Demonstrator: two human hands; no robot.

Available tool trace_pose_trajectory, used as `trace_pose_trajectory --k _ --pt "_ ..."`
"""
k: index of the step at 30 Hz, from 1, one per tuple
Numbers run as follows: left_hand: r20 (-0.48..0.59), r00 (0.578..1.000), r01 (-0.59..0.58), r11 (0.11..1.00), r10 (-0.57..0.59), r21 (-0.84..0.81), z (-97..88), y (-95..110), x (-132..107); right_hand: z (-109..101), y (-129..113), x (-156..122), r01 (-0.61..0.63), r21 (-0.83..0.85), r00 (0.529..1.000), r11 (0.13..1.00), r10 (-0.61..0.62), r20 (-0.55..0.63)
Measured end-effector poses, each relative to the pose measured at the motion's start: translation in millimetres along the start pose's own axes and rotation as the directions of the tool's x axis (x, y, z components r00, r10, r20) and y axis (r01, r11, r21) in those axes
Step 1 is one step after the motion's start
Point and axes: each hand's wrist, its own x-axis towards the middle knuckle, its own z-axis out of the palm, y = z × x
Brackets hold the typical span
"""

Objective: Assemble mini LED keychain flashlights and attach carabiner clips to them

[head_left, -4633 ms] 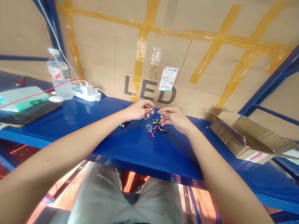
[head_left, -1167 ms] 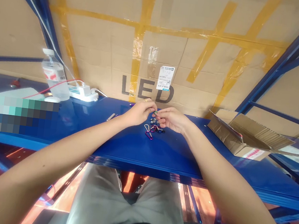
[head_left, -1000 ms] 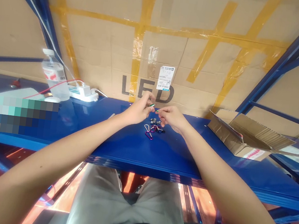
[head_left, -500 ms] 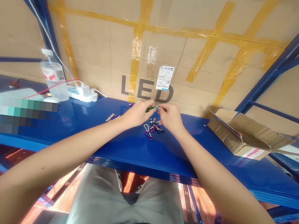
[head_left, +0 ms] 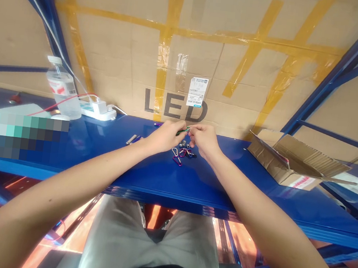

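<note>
Pinching the green piece (head_left: 182, 130) with the fingertips of the left hand (head_left: 167, 137), near the middle of the frame. Gripping it also at its right end with the right hand (head_left: 205, 138), thumb and finger pressing together. Having the two hands almost touching, with the green piece lying between them and being partly hidden by the fingers. Not showing clearly the shape of the covered part. Seeing some metal parts (head_left: 183, 144) just below the fingers in the frame, and the carabiners (head_left: 183, 153) in a loose group slightly lower, on the blue table (head_left: 173, 181). Seeing also thin tubes (head_left: 131, 139) to the left of the left hand, near its wrist. Noticing the bottle (head_left: 63, 89) standing at the left of the frame, and the open box (head_left: 297, 181) resting at the right, well apart from both hands.
</note>
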Motion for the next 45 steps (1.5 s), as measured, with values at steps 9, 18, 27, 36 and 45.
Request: trace_pose_trajectory --k 9,18,27,36,45 --pt "-0.005 1.0 0.016 1.0 -0.016 -0.004 1.0 2.5 -0.5 1.0 -10.1 -7.3 -0.077 0.149 0.996 0.986 0.083 -0.031" --pt "0.053 0.999 -0.009 0.983 0.0 0.185 2.2 11.2 -1.9 -1.1 -12.7 -6.0 -0.15 0.192 0.988 0.97 0.155 -0.012" --pt "-0.042 0.992 0.12 0.985 -0.116 0.122 6.9 9.4 -1.4 0.2 -14.3 -7.8 -0.166 0.248 0.985 0.954 0.17 0.007" --pt "0.109 0.975 0.22 0.919 -0.195 -0.327 -10.1 -20.4 8.3 -27.2 -16.8 1.9 -0.254 0.042 0.92 0.966 0.228 0.318" --pt "0.465 0.808 0.589 0.516 -0.362 -0.622 -21.9 -12.2 10.8 -10.4 -0.4 2.0 0.104 -0.24 0.963 0.965 -0.037 0.269"
